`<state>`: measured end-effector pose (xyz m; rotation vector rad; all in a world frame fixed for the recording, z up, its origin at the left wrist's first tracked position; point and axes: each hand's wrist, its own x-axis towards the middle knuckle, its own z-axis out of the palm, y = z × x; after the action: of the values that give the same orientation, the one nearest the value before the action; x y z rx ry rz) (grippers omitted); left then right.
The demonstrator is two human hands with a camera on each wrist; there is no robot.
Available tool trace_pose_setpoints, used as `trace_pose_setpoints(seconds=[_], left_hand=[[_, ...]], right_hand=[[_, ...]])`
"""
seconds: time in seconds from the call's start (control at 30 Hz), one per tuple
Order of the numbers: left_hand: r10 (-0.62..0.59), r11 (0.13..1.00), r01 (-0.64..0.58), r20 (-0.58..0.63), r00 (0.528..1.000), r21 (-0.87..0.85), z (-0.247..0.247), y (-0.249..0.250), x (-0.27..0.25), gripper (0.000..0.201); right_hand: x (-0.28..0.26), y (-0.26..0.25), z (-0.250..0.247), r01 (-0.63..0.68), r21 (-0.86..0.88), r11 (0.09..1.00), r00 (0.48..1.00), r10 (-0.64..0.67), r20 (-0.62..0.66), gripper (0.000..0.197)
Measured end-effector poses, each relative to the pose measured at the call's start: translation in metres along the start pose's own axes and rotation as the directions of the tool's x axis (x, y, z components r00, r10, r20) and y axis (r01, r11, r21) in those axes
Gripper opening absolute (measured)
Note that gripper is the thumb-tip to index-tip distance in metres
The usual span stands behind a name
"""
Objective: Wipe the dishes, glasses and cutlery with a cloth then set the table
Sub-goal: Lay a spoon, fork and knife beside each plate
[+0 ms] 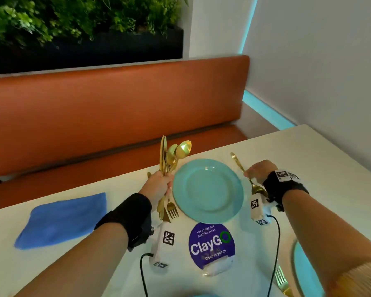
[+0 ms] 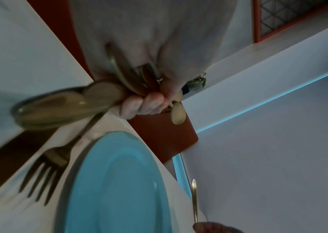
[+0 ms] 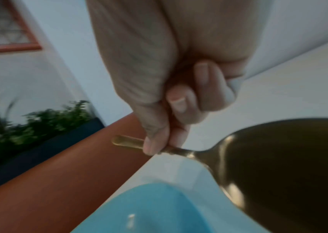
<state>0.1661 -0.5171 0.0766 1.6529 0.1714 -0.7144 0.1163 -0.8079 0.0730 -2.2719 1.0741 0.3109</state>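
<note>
- Your left hand (image 1: 159, 186) is wrapped around a bundle of gold cutlery (image 1: 169, 159), held upright just left of the teal plate (image 1: 208, 189). Spoon bowls and a knife blade stick up above the fist; handles and fork tines poke out below it.
- Your right hand (image 1: 258, 171) pinches a single gold spoon (image 1: 247, 181) by mid-handle between thumb and fingers (image 3: 179, 100), just right of the plate, with its bowl pointing toward you. Whether it touches the bench (image 1: 319, 168) yet is unclear.
- The plate sits flat on the white bench. A folded blue cloth (image 1: 62, 219) lies well apart to the left.
- The cutlery looks like polished metal: stiff, thin, light singly, and probably slippery. The bundle could fan out or slide if your grip loosens, so keep your fist snug around the handles.
- Take each piece by the narrow handle, not the bowl or tines, to keep wiped ends clean.
- The plate looks glazed and breakable; lift it by the rim.
</note>
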Motion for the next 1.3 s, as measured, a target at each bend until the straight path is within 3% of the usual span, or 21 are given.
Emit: trace_pose_setpoints(seconds=[0.13,0.3,0.53,0.8,0.93,1.0,1.07,1.13,1.2,1.3], left_hand=[[-0.052,0.992,0.05,-0.009,0.999,-0.115,0.006,0.009,0.02,0.015],[-0.095,0.978,0.098,0.024,0.995,-0.185,0.011,0.01,0.033,0.026],[-0.071,0.983,0.083,0.081,0.994,-0.161,0.014,0.007,0.036,0.014],[-0.061,0.988,0.069,0.065,0.996,-0.141,0.012,0.001,0.034,0.012],[-0.054,0.989,0.063,0.069,0.996,-0.136,0.013,-0.002,0.029,0.013],[-0.044,0.991,0.051,0.059,0.997,-0.127,0.016,-0.001,0.023,0.014],[-0.031,0.99,0.038,0.051,0.998,-0.133,0.02,0.003,0.015,0.013],[-0.015,0.991,0.021,0.053,0.998,-0.131,0.024,0.008,0.004,0.011],[0.012,0.991,-0.002,0.076,0.997,-0.135,0.029,0.014,-0.009,0.011],[0.061,0.992,-0.046,0.126,0.99,-0.119,0.037,0.023,-0.034,0.009]], right_hand=[[0.035,0.007,0.006,-0.152,0.0,0.988,0.988,0.152,0.016,0.023],[0.054,0.005,0.017,-0.176,0.004,0.984,0.984,0.176,0.003,0.022],[0.069,-0.01,0.028,-0.086,-0.098,0.991,0.995,0.08,-0.067,0.03],[0.071,-0.015,0.031,-0.087,-0.129,0.988,0.992,0.074,-0.107,0.031],[0.052,-0.027,0.018,-0.084,-0.164,0.983,0.992,0.067,-0.106,0.036],[0.034,-0.038,0.008,-0.017,-0.235,0.972,0.988,-0.019,-0.151,0.041],[0.01,-0.051,0.003,0.137,-0.197,0.971,0.978,-0.163,-0.126,0.038],[-0.02,-0.059,0.006,0.265,0.02,0.964,0.964,-0.264,-0.018,0.032],[-0.055,-0.067,0.012,0.292,0.194,0.936,0.95,-0.308,0.054,0.03],[-0.097,-0.072,0.022,0.304,0.302,0.903,0.931,-0.349,0.107,0.029]])
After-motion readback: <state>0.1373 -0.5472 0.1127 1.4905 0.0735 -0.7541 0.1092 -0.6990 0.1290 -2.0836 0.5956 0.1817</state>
